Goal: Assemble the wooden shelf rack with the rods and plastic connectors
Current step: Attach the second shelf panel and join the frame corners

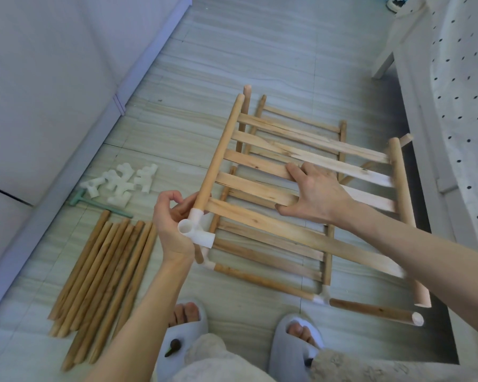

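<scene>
Nearest, two grey slippers planted on the pale tiled floor, toes showing. Just beyond them, a partly built frame flat on the floor: slats between rods, white connectors at its near corners, one rod end sticking out toward the right. At the floor's left side, a bundle of loose wooden rods laid side by side, running away from the feet. Above the frame, held clear of the floor, a slatted shelf panel. Left hand closed around the panel's near-left corner, fingers curled behind the side rod, palm against a white plastic connector seated on that rod's end. Right hand spread open, flat on the slats mid-panel, thumb hooked under a slat edge, fingers splayed. Farther left, beyond the rod bundle, a green T-shaped tool and a heap of spare white connectors. Along the right edge, a white bed frame with dotted bedding.
</scene>
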Tool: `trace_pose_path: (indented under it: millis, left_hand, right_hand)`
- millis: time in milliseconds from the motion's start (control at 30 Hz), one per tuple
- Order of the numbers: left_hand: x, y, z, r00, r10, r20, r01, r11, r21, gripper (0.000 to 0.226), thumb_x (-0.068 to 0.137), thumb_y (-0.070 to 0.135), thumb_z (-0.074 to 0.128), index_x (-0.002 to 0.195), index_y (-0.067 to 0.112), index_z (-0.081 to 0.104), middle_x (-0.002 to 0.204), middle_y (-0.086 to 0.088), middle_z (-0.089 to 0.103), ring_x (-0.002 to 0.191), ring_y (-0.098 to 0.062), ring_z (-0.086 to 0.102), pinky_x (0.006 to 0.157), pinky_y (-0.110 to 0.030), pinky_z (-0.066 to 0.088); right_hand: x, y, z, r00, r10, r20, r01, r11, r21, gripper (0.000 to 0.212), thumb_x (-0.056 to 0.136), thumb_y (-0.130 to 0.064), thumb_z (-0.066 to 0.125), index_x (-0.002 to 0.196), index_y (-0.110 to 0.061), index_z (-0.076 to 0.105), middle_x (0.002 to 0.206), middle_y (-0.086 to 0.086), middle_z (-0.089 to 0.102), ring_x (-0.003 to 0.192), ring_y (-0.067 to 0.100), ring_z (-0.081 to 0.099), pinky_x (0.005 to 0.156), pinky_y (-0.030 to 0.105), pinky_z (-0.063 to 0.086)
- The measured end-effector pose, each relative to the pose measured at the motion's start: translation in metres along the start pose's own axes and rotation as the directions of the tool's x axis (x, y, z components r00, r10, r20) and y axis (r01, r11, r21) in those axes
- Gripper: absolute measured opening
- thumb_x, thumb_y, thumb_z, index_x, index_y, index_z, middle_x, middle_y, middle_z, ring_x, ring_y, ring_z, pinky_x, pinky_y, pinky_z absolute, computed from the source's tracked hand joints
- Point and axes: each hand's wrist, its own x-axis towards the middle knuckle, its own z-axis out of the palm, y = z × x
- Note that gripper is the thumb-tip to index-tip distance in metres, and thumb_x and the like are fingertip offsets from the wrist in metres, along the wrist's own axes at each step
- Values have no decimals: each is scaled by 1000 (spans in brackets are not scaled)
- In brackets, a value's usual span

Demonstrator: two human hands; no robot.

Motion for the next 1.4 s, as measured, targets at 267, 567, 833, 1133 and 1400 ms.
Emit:
trace_pose_path:
  millis: [267, 567, 833, 1133, 1400]
  left_hand:
    - [1, -1, 0, 999, -50, 20, 49, 999, 18, 18, 94, 10, 27, 77, 15, 31, 77, -12, 73, 79, -26, 68, 77, -35, 53]
    - [1, 0, 3, 998, -68, -9, 68, 998, -16, 20, 93, 8, 28, 74, 16, 30, 78, -13, 73, 78, -27, 69, 68, -24, 54]
    - [-3, 0, 3, 995, -96, -42, 97, 995, 24, 24, 93, 12, 27, 71, 18, 31, 74, -2, 74, 69, -18, 68, 61, -16, 51]
    - [3, -3, -3, 983, -169, -76, 175, 981, 89, 20, 93, 13, 35, 73, 16, 39, 72, -4, 71, 62, -19, 67, 56, -20, 51]
    - [10, -17, -30, 981, -162, -112, 189, 933, 306, 20, 96, 13, 37, 83, 15, 53, 69, 6, 69, 71, -6, 66, 58, -18, 50]
  right_hand:
    - [-7, 3, 0, 999, 39, 24, -40, 999, 2, 78, 69, -64, 59, 129, -20, 36, 108, 8, 48, 106, 30, 48, 90, 42, 37]
    - [-1, 8, 6, 997, 42, 59, -40, 999, -34, 76, 72, -71, 51, 127, -23, 32, 118, 7, 46, 113, 29, 45, 93, 45, 34]
    - [2, 8, 6, 990, 63, 130, -53, 996, -76, 92, 71, -79, 45, 140, -23, 22, 133, 8, 41, 123, 32, 41, 98, 47, 33]
    - [3, 8, -1, 977, 31, 211, -38, 999, 30, 98, 74, -78, 44, 148, -25, 9, 147, 5, 30, 132, 32, 33, 103, 50, 29]
    - [3, -22, -9, 988, -132, -75, 139, 984, 107, 60, 92, -54, 38, 140, -19, 37, 140, 2, 41, 130, 23, 35, 104, 43, 27]
